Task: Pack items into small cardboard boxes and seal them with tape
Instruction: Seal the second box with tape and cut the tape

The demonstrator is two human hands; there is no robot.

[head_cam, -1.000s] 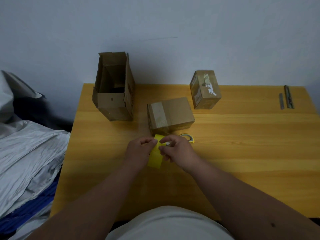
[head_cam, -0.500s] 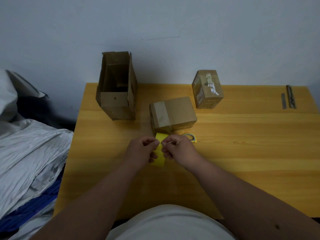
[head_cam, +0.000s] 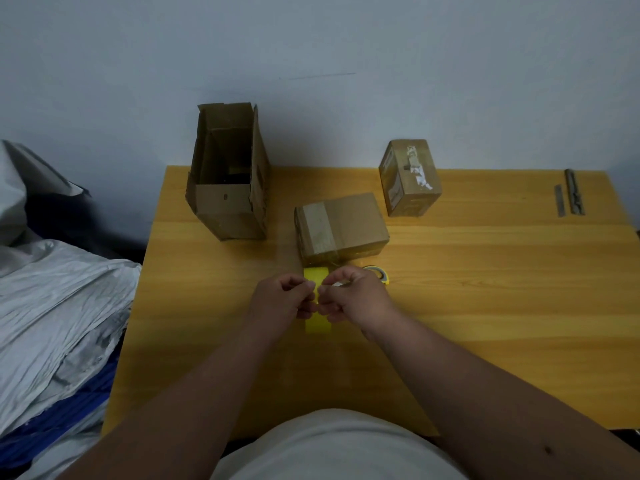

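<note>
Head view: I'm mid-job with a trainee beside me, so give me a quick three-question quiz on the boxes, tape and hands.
1. True or false: the tall box at the table's far left stands open at the top.
2. Which thing do the left hand and right hand both pinch? A) the yellow tape roll B) the taped box just beyond them C) the metal strips
3. Fill in: the small closed box stands to the ____ of the taped box, nearer the wall.

Key: 1 true; 2 A; 3 right.
</note>
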